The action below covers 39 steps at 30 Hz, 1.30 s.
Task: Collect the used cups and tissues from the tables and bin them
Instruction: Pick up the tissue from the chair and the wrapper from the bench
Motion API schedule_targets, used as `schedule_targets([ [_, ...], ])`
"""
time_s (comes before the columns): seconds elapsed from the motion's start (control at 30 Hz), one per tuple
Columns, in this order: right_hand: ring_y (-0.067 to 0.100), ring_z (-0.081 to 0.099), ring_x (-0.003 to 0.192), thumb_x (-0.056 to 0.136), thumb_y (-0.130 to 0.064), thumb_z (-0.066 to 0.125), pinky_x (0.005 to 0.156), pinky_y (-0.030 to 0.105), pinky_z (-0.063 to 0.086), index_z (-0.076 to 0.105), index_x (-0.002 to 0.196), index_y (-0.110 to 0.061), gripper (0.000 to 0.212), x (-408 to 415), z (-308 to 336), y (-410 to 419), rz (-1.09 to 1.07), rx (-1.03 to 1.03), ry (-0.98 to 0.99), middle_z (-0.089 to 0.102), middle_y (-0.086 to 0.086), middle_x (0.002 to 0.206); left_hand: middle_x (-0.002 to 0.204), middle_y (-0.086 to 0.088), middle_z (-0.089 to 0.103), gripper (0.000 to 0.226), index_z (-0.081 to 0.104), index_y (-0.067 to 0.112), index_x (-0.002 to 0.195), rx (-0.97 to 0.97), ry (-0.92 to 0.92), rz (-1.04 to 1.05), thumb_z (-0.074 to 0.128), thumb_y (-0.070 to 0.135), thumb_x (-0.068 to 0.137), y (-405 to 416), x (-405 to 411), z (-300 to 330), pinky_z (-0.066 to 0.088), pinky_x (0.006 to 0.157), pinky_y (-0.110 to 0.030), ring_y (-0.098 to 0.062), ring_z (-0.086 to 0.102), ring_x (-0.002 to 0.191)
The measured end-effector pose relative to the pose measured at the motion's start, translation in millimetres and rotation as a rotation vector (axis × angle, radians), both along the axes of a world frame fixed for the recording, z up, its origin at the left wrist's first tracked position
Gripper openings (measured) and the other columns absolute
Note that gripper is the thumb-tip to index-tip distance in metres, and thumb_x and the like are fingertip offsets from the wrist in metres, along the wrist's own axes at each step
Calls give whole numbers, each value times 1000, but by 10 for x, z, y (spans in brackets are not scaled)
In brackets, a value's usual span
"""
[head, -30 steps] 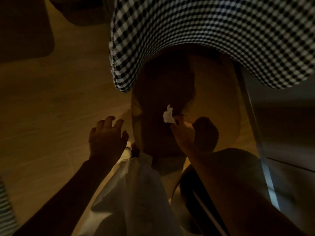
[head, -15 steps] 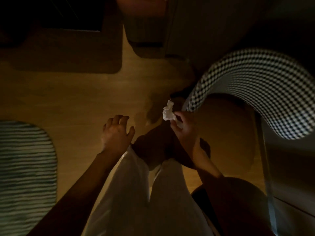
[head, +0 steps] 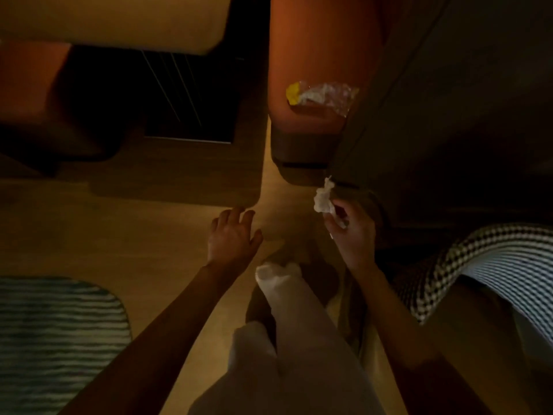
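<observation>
While the room lies in dim, warm light, the head view looks straight down at the wooden floor [head: 74,235] and the person's two bare arms. The right hand [head: 353,232] pinches a crumpled white tissue [head: 323,199] between thumb and fingertips, holding it up in the air just beside the lower corner of a dark cabinet [head: 449,115]. The left hand [head: 232,235] hangs loose and spread, fingers relaxed, grasping nothing, near the tissue hand but apart from it. Between the arms a leg in pale trousers [head: 299,339] reaches forward. Up ahead an orange bin [head: 311,55] stands against the cabinet's side, with a crinkled clear wrapper [head: 326,95] and a scrap of yellow [head: 294,92] showing at its near edge. A striped mat [head: 57,330] lies on the floor at the lower left, and a black-and-white checked cloth [head: 490,262] drapes in from the right edge
</observation>
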State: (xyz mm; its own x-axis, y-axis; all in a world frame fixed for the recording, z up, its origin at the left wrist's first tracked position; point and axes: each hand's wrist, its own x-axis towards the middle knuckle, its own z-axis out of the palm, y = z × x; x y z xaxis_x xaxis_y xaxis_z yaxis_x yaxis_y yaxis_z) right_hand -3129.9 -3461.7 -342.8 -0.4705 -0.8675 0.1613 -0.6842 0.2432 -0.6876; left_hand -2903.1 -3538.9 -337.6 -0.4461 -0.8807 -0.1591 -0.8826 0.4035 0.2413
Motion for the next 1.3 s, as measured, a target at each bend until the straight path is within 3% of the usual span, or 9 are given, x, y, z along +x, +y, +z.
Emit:
schedule_targets([
  [0.13,10,57,86,85,-26,68,67,20,44,64,110,-17,28,-438,-47,-911,-40,53,17,63,2,103,136,-8,48,50,45,19,135,4,-3,-53,47,44,91,-996,-429,-25,39,96,-41,-28,45,122],
  [0.4,11,59,86,84,-21,69,65,15,41,65,110,-17,27,-1328,-33,-2647,-110,96,-130,61,-2,101,144,-8,41,55,38,21,140,45,36,-114,52,42,90,-2908,-1513,-68,36,104,-42,-27,38,132],
  [0.7,28,61,98,89,-14,64,82,42,52,64,113,-3,26,-1853,-655,-3765,-377,251,-325,61,15,112,144,-9,41,66,37,20,140,199,-26,-334,62,42,84,-4621,-2630,-972,39,99,-43,-30,41,127],
  [0.8,21,60,95,89,-15,64,73,23,47,65,111,-8,23,-1921,-1021,-4076,-439,262,-316,60,11,111,148,-12,36,74,33,17,143,229,-9,-408,66,42,82,-5131,-3070,-1454,36,103,-44,-32,37,132],
  [0.9,16,61,88,85,-13,69,68,11,42,67,107,-13,21,-1946,-1405,-4431,-491,220,-322,59,2,104,151,-11,31,80,28,18,146,231,21,-446,66,47,81,-5539,-3394,-1985,32,108,-46,-32,30,137],
  [1.0,19,65,88,84,-13,70,73,29,54,68,106,-14,22,-1967,-1743,-4729,-552,186,-356,62,3,104,156,-10,21,92,19,19,149,257,-40,-485,69,47,77,-5822,-3610,-2450,25,112,-50,-33,20,141],
  [1.13,22,64,83,85,-14,69,69,36,55,67,104,-12,19,-2100,-2095,-4969,-602,183,-322,58,-3,93,158,-13,8,107,5,20,151,266,-147,-574,68,58,74,-5958,-3847,-2951,14,113,-55,-39,10,143],
  [1.23,28,65,75,83,-6,70,62,36,51,70,92,-9,9,-2157,-2275,-5006,-614,206,-275,58,-12,77,151,-17,24,100,12,17,149,225,-114,-569,69,53,75,-5991,-3967,-3180,23,110,-56,-40,24,136],
  [1.3,28,66,80,84,-4,69,69,38,54,70,98,-6,14,-2161,-2343,-4965,-622,209,-290,67,2,87,142,-16,37,86,21,16,147,202,-46,-540,65,48,81,-6029,-3987,-3237,33,102,-50,-37,38,125],
])
